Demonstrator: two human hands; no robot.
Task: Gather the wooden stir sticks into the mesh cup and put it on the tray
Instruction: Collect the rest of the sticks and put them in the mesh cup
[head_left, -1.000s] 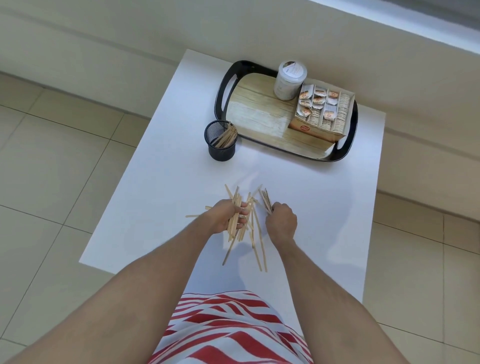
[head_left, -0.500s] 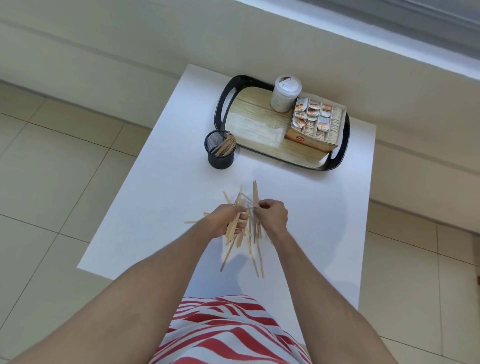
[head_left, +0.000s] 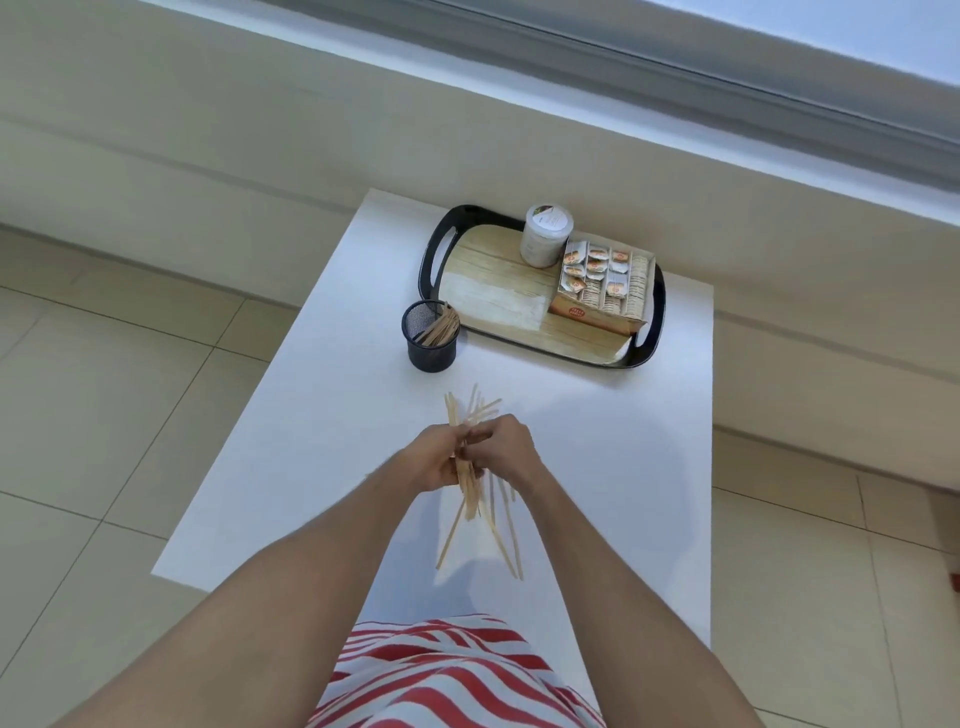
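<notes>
Sticks (head_left: 470, 493) bunched, gripped by both hands (head_left: 436, 460) (head_left: 506, 449) near cup (head_left: 430, 336); cup part-filled, beside tray (head_left: 431, 260), not yet placed.

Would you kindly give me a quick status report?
Left hand and right hand both shut on thin wooden stir sticks. Black mesh cup partly filled, beside black-rimmed tray. Path clear.
</notes>
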